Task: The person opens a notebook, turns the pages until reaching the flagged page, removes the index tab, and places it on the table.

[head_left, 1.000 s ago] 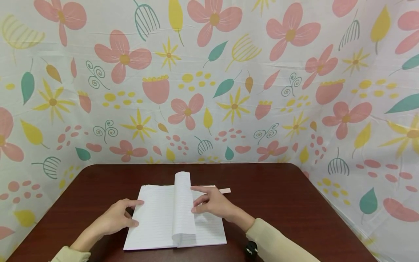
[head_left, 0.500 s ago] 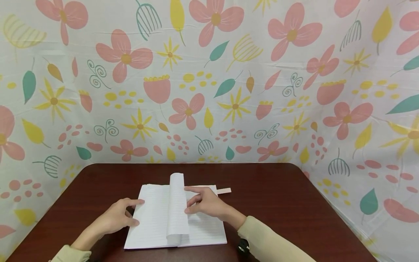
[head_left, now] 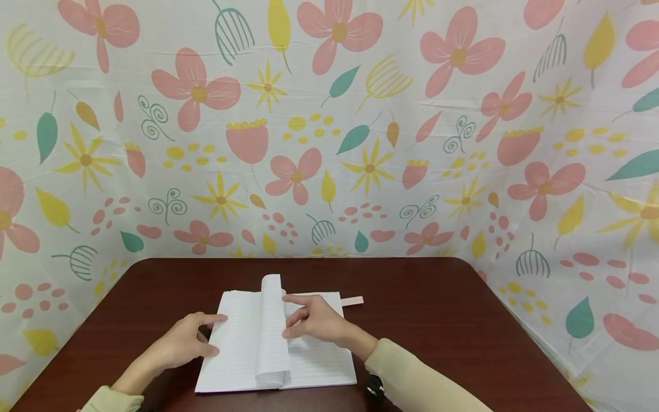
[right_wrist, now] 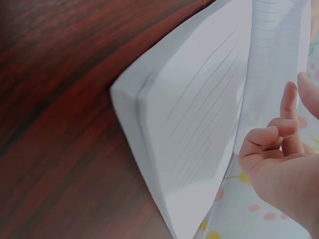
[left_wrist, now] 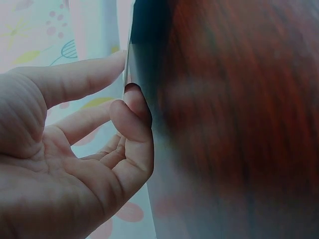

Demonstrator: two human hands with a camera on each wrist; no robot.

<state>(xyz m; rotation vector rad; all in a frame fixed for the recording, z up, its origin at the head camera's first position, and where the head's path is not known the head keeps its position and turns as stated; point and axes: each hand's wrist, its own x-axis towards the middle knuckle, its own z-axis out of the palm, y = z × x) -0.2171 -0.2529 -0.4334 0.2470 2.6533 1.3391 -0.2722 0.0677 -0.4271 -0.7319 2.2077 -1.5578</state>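
Note:
An open lined notebook [head_left: 234, 343] lies on the dark table. My left hand [head_left: 177, 342] is at its left edge; in the head view the index finger and thumb reach onto the page margin. In the left wrist view, the fingers of my left hand [left_wrist: 75, 144] curl about that thin edge. Near the notebook's middle, a lifted page [head_left: 273, 337] stands up in a curl that leans left. My right hand [head_left: 319, 321] holds its right edge with index finger and thumb. The right wrist view shows that hand [right_wrist: 279, 154] beside the pages, its other fingers curled.
A pale strip [head_left: 352, 300] sticks out past the notebook's upper right side. The brown table [head_left: 437, 320] reaches back to a flower-printed curtain [head_left: 329, 131], which also hangs along both sides. A dark round object [head_left: 374, 388] sits at the right sleeve.
My right hand has moved left, carrying the lifted page with it across the notebook's middle. The left hand stays in place at the left edge.

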